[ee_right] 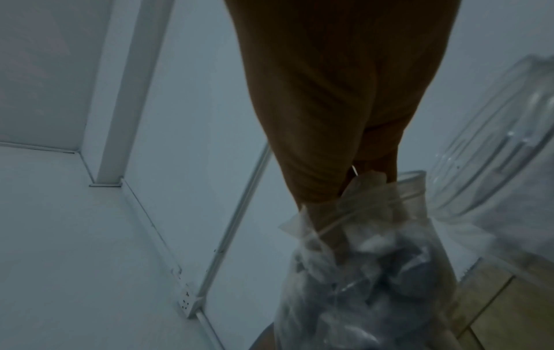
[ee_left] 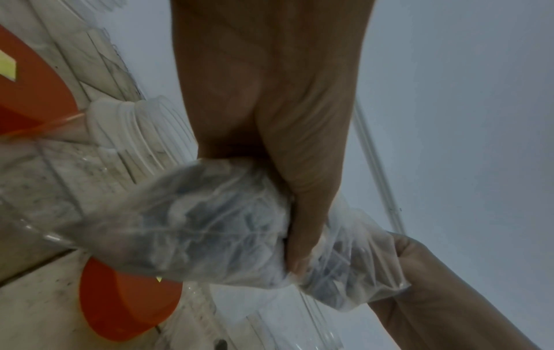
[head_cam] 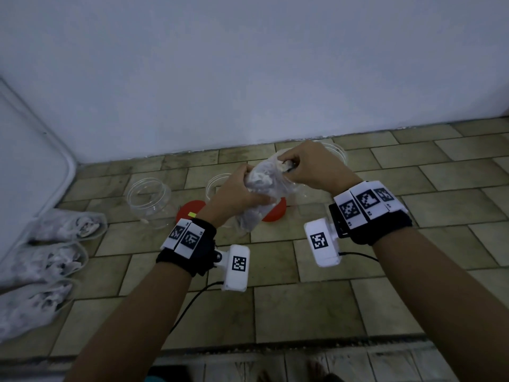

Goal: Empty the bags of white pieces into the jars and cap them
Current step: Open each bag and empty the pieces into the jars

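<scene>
A clear plastic bag of white pieces hangs tilted above the tiled floor, held by both hands. My left hand grips its middle, fingers wrapped round it. My right hand pinches the bag's top edge near the zip strip. Three clear open jars stand behind: one at the left, one behind my left hand, one behind my right hand. Two red lids lie on the floor below the bag.
Three more filled bags lie in a row at the left, by a white panel. A white wall runs close behind the jars. Bare tiles stretch in front of my arms.
</scene>
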### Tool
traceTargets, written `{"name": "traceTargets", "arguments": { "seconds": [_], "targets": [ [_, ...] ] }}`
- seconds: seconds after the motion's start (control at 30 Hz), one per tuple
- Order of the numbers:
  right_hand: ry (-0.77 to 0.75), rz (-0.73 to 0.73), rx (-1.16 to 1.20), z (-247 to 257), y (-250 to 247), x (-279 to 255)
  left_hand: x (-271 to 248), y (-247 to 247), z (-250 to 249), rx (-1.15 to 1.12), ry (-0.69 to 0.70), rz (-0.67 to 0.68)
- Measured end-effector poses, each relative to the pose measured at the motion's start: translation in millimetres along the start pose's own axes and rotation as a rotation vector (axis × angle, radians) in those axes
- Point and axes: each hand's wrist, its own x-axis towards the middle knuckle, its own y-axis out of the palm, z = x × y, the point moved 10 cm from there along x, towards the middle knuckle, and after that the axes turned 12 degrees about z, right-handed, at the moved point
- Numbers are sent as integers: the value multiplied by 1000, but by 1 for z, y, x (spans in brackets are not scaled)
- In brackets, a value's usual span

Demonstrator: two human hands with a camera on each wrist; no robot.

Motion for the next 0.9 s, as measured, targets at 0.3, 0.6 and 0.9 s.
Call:
{"name": "traceTargets", "arguments": {
  "seconds": [0.3,0.6,0.9],
  "targets": [
    [-117,-51,96,8,-35,-2,-3,0,-3,-68,-63,-75],
    [-135,-43,228,-18,-48,-3,-8,19,-15,-104,-45,-113],
    [-120,-52,518,-45,-55,-1,-6,25,-13,-75,-49,-151]
  ]
}}
